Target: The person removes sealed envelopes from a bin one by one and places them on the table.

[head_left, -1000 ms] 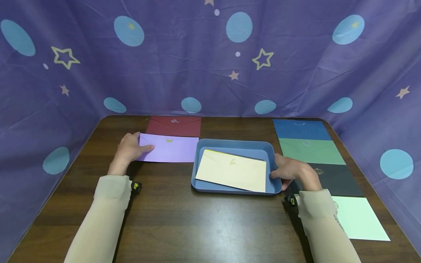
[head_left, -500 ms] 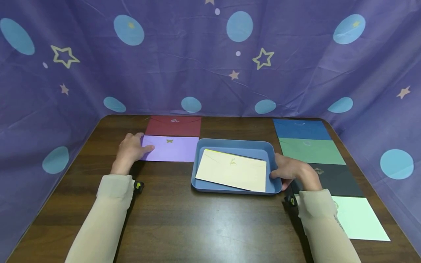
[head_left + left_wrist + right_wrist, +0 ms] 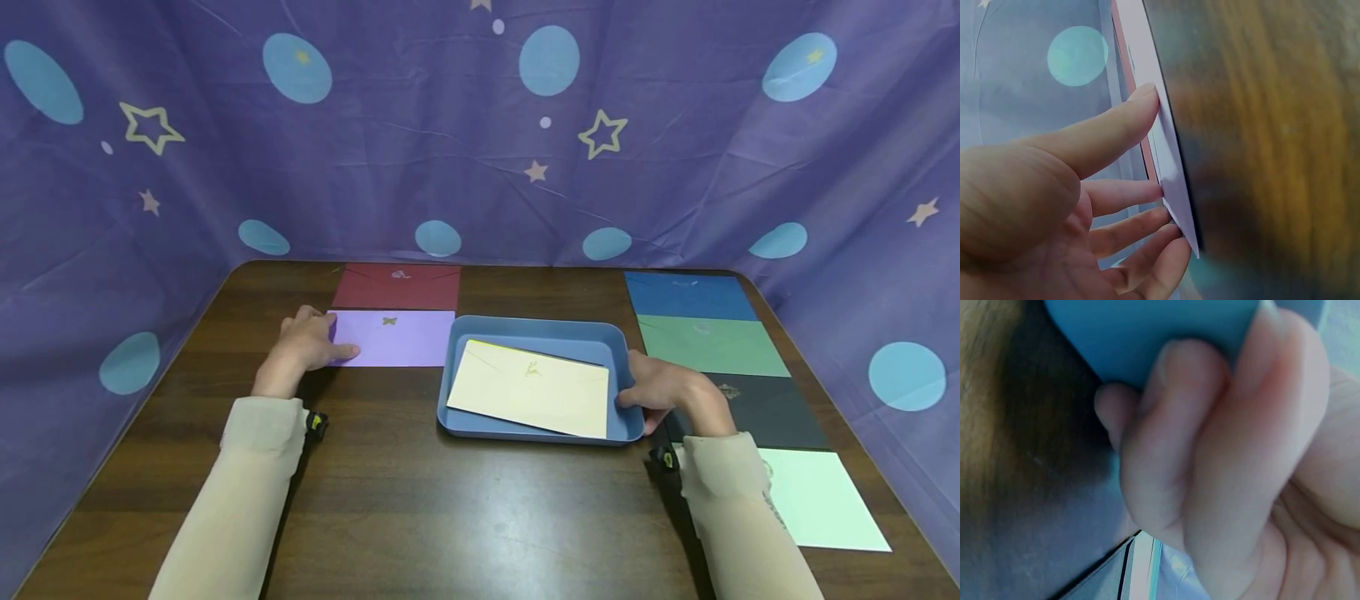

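In the head view a lavender envelope [image 3: 397, 342] with a small gold butterfly lies just below a dark red envelope [image 3: 397, 287] at the table's left. My left hand [image 3: 302, 346] is at its left end; the thumb rests straight on its face. The left wrist view shows relaxed fingertips along its edge [image 3: 1169, 162]. My right hand [image 3: 667, 387] grips the right wall of a blue tray [image 3: 525, 327], thumb inside, fingers curled against the outside in the right wrist view. In the tray a cream envelope [image 3: 528, 387] lies askew, with darker edges peeking from under it.
Down the right side lie blue [image 3: 690, 296], green [image 3: 712, 343], dark grey [image 3: 772, 408] and pale mint [image 3: 825, 500] envelopes in a column; my right forearm covers part of the lower two. A purple patterned cloth [image 3: 420, 150] hangs around the brown wooden table [image 3: 420, 517].
The lavender envelope's left end has come down and in, so it now sits straight under the red one. My left hand has shifted slightly right; the right hand and tray have stayed put.
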### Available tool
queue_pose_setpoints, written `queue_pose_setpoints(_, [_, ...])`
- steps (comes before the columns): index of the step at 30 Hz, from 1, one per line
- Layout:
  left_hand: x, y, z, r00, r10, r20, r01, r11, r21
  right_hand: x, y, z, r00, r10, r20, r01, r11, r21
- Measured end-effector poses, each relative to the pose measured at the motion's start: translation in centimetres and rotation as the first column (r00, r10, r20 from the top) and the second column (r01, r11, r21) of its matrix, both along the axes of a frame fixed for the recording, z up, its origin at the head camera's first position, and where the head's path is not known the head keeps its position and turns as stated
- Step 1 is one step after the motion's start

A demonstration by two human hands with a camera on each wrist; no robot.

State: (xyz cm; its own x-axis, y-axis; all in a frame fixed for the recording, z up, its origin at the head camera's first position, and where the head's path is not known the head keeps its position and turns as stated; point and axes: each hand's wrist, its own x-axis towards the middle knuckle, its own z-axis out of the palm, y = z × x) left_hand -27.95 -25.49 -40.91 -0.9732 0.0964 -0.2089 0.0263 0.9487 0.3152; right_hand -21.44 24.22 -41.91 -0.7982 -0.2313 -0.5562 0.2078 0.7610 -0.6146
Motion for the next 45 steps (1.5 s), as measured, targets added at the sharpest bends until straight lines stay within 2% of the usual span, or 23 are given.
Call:
queue_pose_setpoints(13, [-0.1, 0.0, -0.5, 0.999, -0.003, -0.036, 0.004, 1.000, 0.007, -0.2, 0.0, -0.1, 1.000, 0.005, -0.003, -0.005, 1.000, 0.006])
queue_pose_setpoints(28, [-0.2, 0.1, -0.5, 0.999, -0.025, -0.042, 0.026, 0.999, 0.029, 0.0, 0.1, -0.1, 1.000, 0.000, -0.022, 0.000, 1.000, 0.021])
queue_pose_setpoints(31, [-0.2, 0.1, -0.5, 0.998, -0.019, -0.063, 0.022, 0.999, 0.047, 0.1, 0.1, -0.1, 1.000, 0.001, -0.024, -0.001, 1.000, 0.015])
queue_pose_setpoints(34, [-0.2, 0.2, -0.1, 0.992, -0.027, -0.126, 0.035, 0.997, 0.064, 0.1, 0.1, -0.1, 1.000, 0.003, -0.027, -0.002, 1.000, 0.014])
queue_pose_setpoints(37, [-0.3, 0.9, 0.4, 0.971, -0.070, -0.230, 0.089, 0.993, 0.074, 0.0, 0.1, -0.1, 1.000, 0.001, -0.030, 0.000, 1.000, 0.015])
queue_pose_setpoints(40, [-0.4, 2.3, 1.0, 0.929, -0.152, -0.338, 0.195, 0.976, 0.099, 0.0, 0.1, -0.1, 1.000, 0.000, -0.030, 0.001, 1.000, 0.016])
queue_pose_setpoints(43, [-0.1, 4.5, 1.5, 0.874, -0.251, -0.415, 0.331, 0.935, 0.131, 0.0, 0.2, -0.1, 1.000, -0.002, -0.025, 0.002, 1.000, 0.010])
queue_pose_setpoints(45, [0.3, 6.1, 1.7, 0.844, -0.316, -0.434, 0.410, 0.901, 0.141, 0.0, 0.2, -0.1, 1.000, -0.002, -0.023, 0.002, 1.000, 0.007])
